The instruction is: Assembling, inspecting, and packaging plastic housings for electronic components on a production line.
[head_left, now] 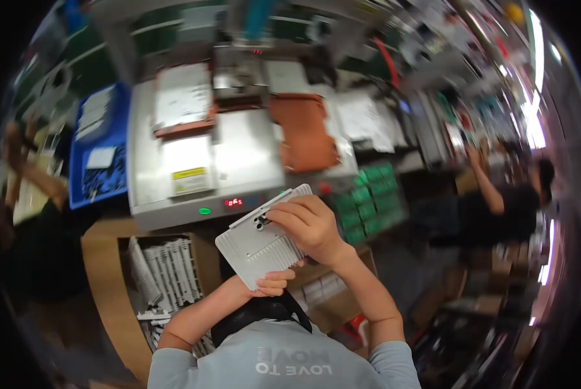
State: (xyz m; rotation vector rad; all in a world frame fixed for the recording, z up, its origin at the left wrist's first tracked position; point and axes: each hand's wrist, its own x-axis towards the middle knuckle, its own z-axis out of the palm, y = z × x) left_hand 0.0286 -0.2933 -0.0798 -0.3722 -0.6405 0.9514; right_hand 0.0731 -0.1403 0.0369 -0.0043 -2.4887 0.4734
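Observation:
I hold a white finned metal casting point(259, 245), a flat heat-sink-like plate, tilted in front of my chest. My left hand point(272, 283) supports its lower edge from below. My right hand point(310, 227) grips its upper right side, fingers curled over a small dark fitting point(262, 224) on the plate. Just beyond the plate stands a grey machine point(238, 162) with a green lamp point(204, 211) and a red digit display point(233, 202).
A cardboard box point(164, 272) of more white finned parts sits low at left. Orange-brown mats point(307, 133) lie on the machine, a blue bin point(99, 152) at left, green trays point(368, 201) at right. Other people work at far left and at right point(498, 194).

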